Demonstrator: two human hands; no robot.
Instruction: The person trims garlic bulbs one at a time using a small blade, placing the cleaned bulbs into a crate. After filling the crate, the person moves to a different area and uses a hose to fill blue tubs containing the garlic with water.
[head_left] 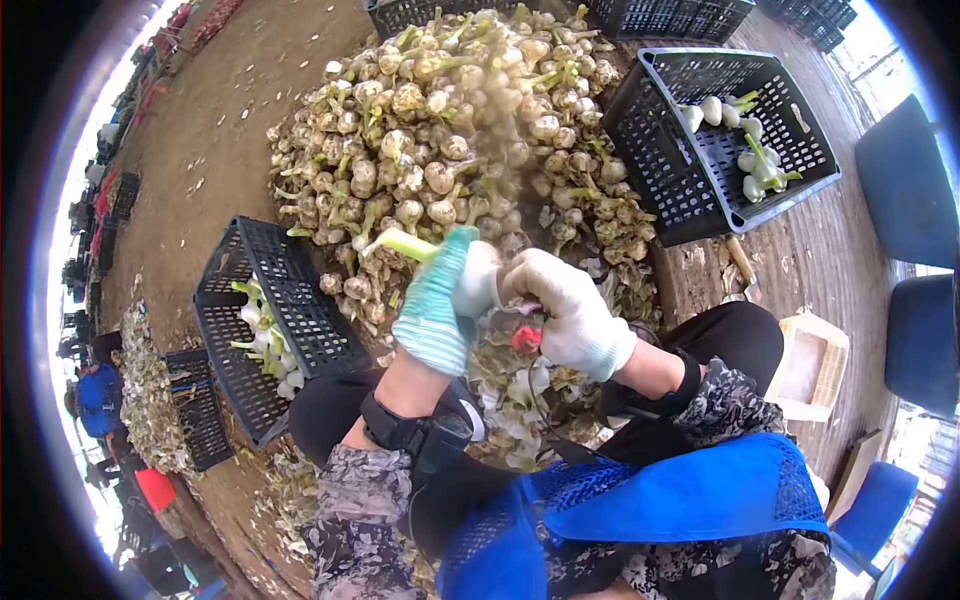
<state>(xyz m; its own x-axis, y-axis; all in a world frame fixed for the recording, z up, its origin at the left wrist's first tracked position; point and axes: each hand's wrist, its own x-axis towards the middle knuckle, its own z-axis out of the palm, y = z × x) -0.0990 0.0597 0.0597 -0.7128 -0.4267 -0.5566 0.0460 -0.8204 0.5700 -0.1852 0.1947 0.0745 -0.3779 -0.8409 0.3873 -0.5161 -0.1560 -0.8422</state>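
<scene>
My left hand [438,308], in a teal and white striped glove, is closed around a garlic bulb [477,281]. The bulb's pale green stem [403,243] sticks out to the left. Close against the bulb's right side is my right hand [572,312], in a white knitted glove with its fingers curled. A small red-ended tool [527,340] shows below those fingers; most of it is hidden in the grip. Beyond both hands rises a big heap of soil-stained garlic [400,150]. Peeled skins [515,410] lie beneath the hands, between my knees.
A black crate [690,190] at the right holds several clean white bulbs. Another black crate [285,310], tilted at the left, has cleaned garlic with stems. A wooden-handled tool [742,262] and a cream plastic basket [812,368] are on the right. Another person [97,400] is far left.
</scene>
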